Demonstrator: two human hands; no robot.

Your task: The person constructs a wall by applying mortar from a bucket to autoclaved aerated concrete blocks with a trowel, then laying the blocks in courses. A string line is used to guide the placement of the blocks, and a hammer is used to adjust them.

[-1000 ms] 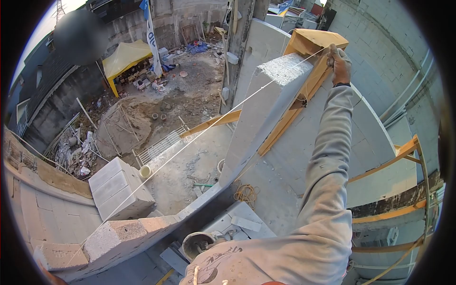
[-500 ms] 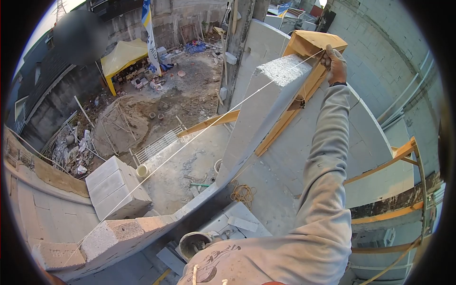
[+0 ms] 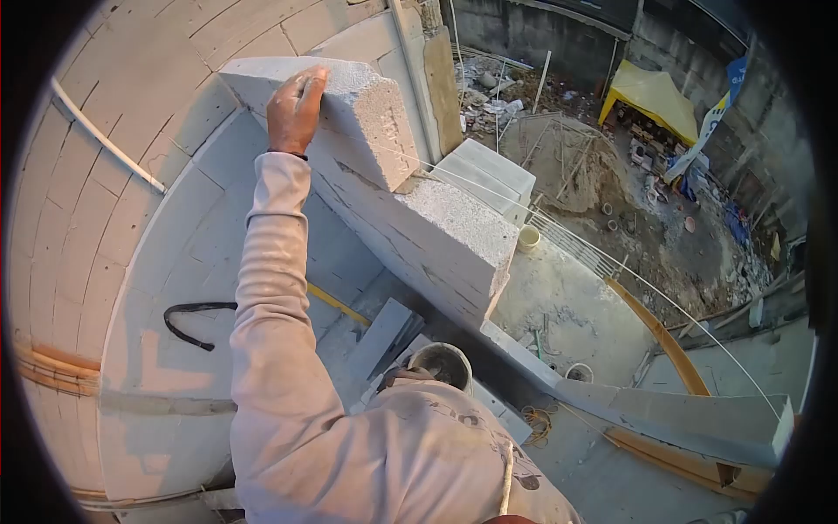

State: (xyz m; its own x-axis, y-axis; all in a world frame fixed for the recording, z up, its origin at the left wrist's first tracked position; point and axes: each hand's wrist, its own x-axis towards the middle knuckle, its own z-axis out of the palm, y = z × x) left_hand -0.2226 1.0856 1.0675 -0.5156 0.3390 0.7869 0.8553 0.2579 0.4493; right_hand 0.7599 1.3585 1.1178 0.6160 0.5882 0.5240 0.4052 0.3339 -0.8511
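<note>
My left hand (image 3: 297,109) is at the top edge of a pale lightweight concrete block (image 3: 384,127), its bent fingers over the edge and partly hidden. This block is the uppermost one at the end of a curved block wall (image 3: 454,214), whose lower course steps down to the right. A thin white string (image 3: 559,223) runs from beside the block's end face across the yard to the far wall end at the lower right. My right hand is out of view.
Below me stand a bucket (image 3: 443,362) and loose blocks (image 3: 380,336). Beyond the wall are a block stack (image 3: 489,175), a cream pail (image 3: 529,237) and an orange timber (image 3: 659,336). A yellow canopy (image 3: 650,98) stands in the rubble-strewn yard.
My view has swung left, from the wooden form at one wall end to the block at the other. My right hand, which was at the string there, has left view; my left hand has appeared.
</note>
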